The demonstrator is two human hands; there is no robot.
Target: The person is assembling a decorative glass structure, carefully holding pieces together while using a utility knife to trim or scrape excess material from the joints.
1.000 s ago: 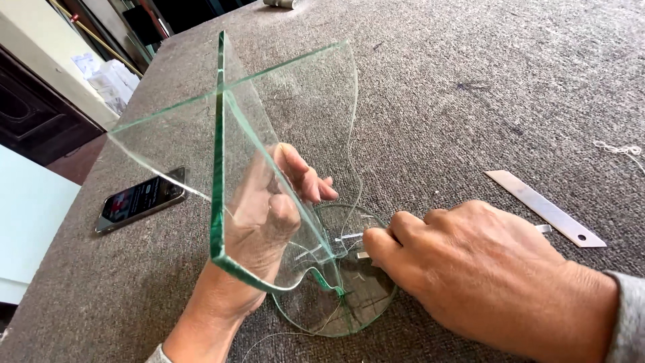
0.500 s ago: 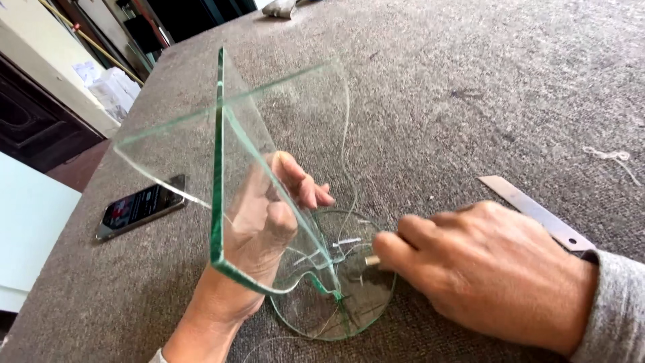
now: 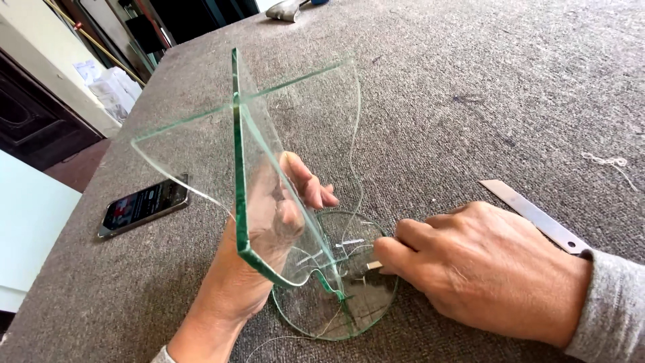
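The round glass disc (image 3: 336, 289) lies flat on the grey felt-covered table (image 3: 470, 101), and everything else sits around it. Rising from the disc's near-left part is an assembly of clear glass panes (image 3: 269, 154) with green edges: their bottom corner meets the disc about at its middle, and their long axis runs steeply up and away from the disc, leaning toward the far left.

The left hand (image 3: 275, 222) is behind the panes, seen through the glass, just left of the disc; its palm and fingers are spread flat against the pane, bracing it rather than gripping around it. The right hand (image 3: 484, 269) comes in from the disc's right side, resting low on the felt with its fingers drawn together in a pinch on a small pale piece (image 3: 373, 265) at the disc's right edge; what that piece is, I cannot tell. Of the two, the right hand is nearer the joint where panes and disc meet.

Further right of the disc, beyond the right hand, a flat metal blade (image 3: 534, 215) lies on the felt. Well to the disc's left lies a phone (image 3: 142, 205), screen up
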